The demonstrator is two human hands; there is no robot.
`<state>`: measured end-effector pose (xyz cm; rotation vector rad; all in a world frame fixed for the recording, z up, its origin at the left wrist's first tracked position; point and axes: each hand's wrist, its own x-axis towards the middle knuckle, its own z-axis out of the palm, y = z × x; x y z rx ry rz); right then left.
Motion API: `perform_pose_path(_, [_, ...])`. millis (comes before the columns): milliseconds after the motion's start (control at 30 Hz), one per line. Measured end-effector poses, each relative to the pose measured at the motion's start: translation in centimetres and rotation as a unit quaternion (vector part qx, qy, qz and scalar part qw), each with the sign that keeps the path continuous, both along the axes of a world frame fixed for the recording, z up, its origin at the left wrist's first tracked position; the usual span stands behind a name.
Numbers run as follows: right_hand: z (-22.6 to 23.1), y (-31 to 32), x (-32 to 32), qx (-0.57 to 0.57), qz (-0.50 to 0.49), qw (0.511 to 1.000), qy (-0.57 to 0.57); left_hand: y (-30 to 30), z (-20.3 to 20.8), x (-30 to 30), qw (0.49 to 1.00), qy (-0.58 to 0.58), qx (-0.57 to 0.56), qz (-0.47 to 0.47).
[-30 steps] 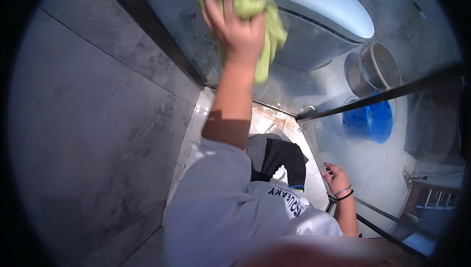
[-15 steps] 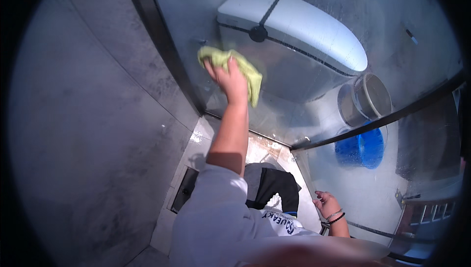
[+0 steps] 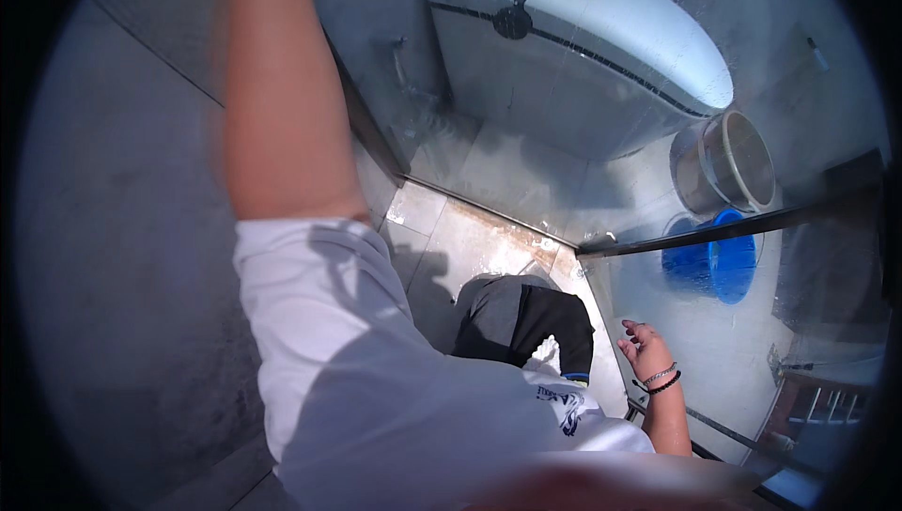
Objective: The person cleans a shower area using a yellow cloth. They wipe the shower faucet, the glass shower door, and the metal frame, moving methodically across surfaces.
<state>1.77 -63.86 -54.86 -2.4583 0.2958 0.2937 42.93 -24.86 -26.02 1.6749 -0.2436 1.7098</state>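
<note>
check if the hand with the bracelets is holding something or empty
Empty, as far as shows: the right hand is loosely open, and nothing is visible in it.

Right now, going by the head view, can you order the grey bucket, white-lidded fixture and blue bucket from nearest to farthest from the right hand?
From the right hand:
1. Blue bucket: above the hand, slightly right.
2. Grey bucket: higher, beyond the blue one.
3. White-lidded fixture: farthest, at the top.
</note>
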Motion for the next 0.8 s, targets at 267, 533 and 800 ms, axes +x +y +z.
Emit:
perform_pose_path(267, [-1.1, 0.4, 0.0, -0.026, 0.005, 0.994, 0.108, -1.0, -34.1, 0.8, 0.988, 0.134, 0.004, 0.082])
perform_pose_path(533, [-2.1, 0.8, 1.6, -0.006, 0.036, 0.992, 0.118, -3.5, -48.2, 0.9, 0.825, 0.467, -0.309, 0.07])
perform_pose_path(800, [-1.4, 0.0, 1.2, -0.005, 0.04, 0.994, 0.101, -2.0, -28.1, -4.7, 0.908, 0.349, -0.199, -0.119])
